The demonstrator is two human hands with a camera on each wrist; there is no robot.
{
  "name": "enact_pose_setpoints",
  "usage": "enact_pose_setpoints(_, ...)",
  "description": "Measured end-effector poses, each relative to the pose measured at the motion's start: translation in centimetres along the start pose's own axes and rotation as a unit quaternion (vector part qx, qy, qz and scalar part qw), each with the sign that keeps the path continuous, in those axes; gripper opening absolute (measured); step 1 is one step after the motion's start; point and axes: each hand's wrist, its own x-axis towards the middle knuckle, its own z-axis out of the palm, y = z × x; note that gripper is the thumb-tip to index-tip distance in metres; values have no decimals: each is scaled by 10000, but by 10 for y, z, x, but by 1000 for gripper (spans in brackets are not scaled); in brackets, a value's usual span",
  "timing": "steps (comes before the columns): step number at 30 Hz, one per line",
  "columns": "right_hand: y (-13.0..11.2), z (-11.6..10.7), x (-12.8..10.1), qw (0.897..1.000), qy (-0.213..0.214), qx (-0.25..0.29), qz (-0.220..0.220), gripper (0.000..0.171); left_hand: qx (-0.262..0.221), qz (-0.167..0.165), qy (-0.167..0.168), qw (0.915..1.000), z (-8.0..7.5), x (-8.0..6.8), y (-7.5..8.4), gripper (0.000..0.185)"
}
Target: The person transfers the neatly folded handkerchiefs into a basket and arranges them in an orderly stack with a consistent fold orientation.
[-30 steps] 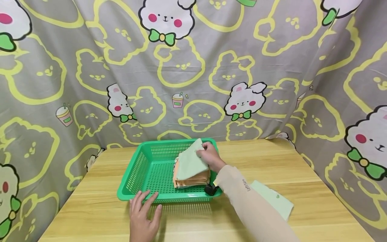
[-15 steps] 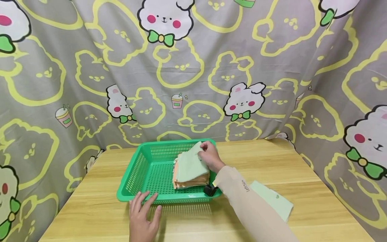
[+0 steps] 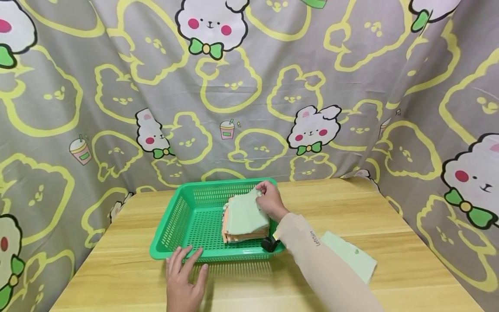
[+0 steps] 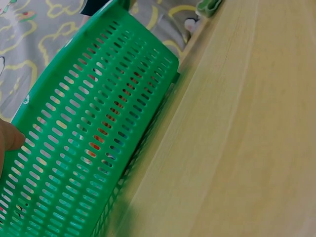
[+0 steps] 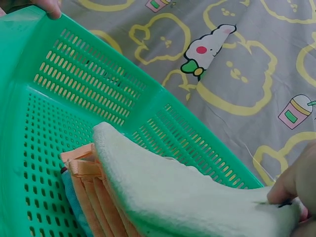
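Note:
A pale green folded towel (image 3: pixel 245 214) lies over a stack of folded orange towels (image 3: pixel 233 238) in the right part of a green plastic basket (image 3: pixel 226 182). My right hand (image 3: pixel 271 202) pinches its far right corner, which stays slightly raised; the right wrist view shows finger and thumb on this towel (image 5: pixel 182 197). Beneath it there, looped orange edges (image 5: pixel 84 168) and a bit of blue cloth (image 5: pixel 74 197) show. My left hand (image 3: pixel 185 281) rests with spread, relaxed fingers at the basket's near left rim.
A second pale green towel (image 3: pixel 351 255), with a small heart mark, lies on the wooden table (image 3: pixel 128 251) right of the basket, partly behind the right sleeve (image 3: pixel 312 251). A patterned grey curtain (image 3: pixel 249 99) hangs behind and at both sides.
The raised corner of the green towel has come down with my right hand, so the towel lies flatter on the stack. My left hand keeps its place at the rim.

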Motion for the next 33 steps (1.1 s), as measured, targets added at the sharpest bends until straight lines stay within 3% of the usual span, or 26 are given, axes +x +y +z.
enact_pose_setpoints(7, -1, 1, 1, 9982, -476, -38, -371, 27, -56, 33, 22, 10000, -1, 1, -1, 39)
enact_pose_setpoints(11, -3, 1, 2, 9975, -540, 39, -460, 32, -90, 37, 22, 10000, -1, 3, -1, 40)
enact_pose_setpoints(17, -1, -1, 2, 9987, -119, -6, -491, 33, -73, -35, -67, 9999, -1, 4, 0, 41)
enact_pose_setpoints(24, -1, -1, 0, 9977, 345, 4, -577, 22, -90, -64, -95, 9999, -3, 5, 1, 40)
enact_pose_setpoints(30, -4, 0, -3, 9987, -303, -176, -361, 10, -89, -58, -83, 9999, -2, 2, 0, 39)
enact_pose_setpoints(33, -4, 0, -3, 9969, -697, -316, -197, 13, -90, -76, -98, 9999, -1, 1, -1, 39)
